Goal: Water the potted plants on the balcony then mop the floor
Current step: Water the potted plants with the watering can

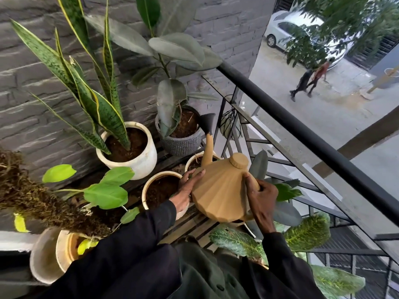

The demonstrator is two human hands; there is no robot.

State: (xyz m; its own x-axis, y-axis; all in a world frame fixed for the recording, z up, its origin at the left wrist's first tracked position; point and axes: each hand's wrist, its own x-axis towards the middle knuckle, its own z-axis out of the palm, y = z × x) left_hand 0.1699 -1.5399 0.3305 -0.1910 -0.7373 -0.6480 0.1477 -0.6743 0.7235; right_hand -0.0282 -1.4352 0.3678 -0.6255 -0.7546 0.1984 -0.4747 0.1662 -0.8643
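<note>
A tan faceted watering can (222, 190) hangs over the pots. Its long spout ends in a black rose (207, 123) beside the grey ribbed pot (181, 143) that holds a rubber plant. My right hand (260, 197) grips the can's handle. My left hand (187, 190) presses flat against the can's left side with fingers straight. Under the can stand a cream pot of bare soil (149, 184) and a smaller cream pot (192, 164). A snake plant grows in a white pot (142, 160) to the left.
A black railing (302, 134) with metal bars runs along the right, with the street, a car and two walkers below. A grey brick wall (32, 83) backs the plants. Variegated leaves (308, 231) crowd the lower right; a tipped cream pot (49, 255) lies lower left.
</note>
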